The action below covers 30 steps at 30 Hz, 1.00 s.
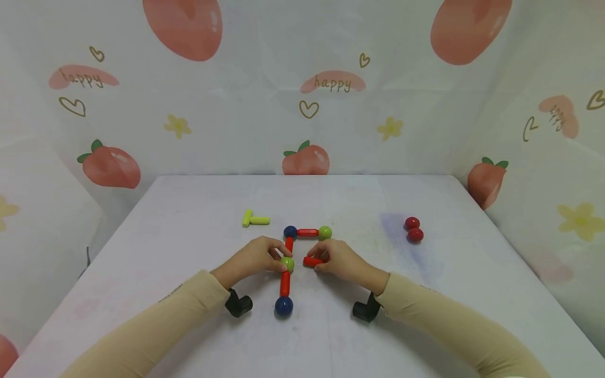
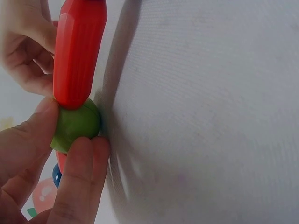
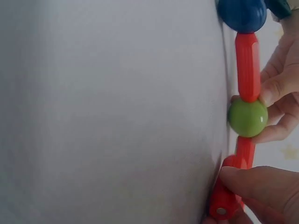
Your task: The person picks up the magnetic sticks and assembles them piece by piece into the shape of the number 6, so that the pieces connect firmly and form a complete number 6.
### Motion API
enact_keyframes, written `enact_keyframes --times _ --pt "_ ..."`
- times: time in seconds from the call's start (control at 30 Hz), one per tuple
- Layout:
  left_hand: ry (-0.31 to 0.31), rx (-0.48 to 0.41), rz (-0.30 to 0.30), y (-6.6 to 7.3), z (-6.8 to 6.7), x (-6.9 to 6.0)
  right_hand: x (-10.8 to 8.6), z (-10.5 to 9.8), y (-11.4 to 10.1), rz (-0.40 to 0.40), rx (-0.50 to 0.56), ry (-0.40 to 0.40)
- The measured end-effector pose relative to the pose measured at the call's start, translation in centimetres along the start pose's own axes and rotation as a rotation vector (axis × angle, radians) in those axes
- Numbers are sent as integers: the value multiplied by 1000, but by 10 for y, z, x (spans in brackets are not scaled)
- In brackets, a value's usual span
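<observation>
Nearest, the rod chain (image 1: 285,284) is capped by a blue ball (image 1: 284,306); its middle green ball (image 1: 287,264) is pinched by the left hand (image 1: 257,256), seemingly for steadiness. Just beside, a loose red rod (image 1: 311,261) is gripped by the right hand (image 1: 347,261), one end exposed, perhaps for aiming. Beyond, red balls (image 1: 415,235) are set apart.

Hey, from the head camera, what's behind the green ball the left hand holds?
Beyond the green ball, a red rod leads to a dark blue ball. The left hand covers the rod's near end, so that part can't be seen.
</observation>
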State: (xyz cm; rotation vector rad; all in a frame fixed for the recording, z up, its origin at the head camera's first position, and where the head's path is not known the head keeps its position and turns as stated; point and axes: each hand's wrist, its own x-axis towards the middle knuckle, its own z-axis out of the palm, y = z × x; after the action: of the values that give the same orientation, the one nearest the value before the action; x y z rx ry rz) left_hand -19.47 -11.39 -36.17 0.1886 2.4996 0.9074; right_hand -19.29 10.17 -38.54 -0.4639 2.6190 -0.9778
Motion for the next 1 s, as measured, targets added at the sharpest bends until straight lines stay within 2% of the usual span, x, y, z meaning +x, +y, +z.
enact_keyframes --times 0.4,1.0 --pt "-8 0 5 0 -2 -1 -1 2 -5 -72 6 -8" --pt "6 4 4 2 -1 0 -1 4 -12 -66 9 -33"
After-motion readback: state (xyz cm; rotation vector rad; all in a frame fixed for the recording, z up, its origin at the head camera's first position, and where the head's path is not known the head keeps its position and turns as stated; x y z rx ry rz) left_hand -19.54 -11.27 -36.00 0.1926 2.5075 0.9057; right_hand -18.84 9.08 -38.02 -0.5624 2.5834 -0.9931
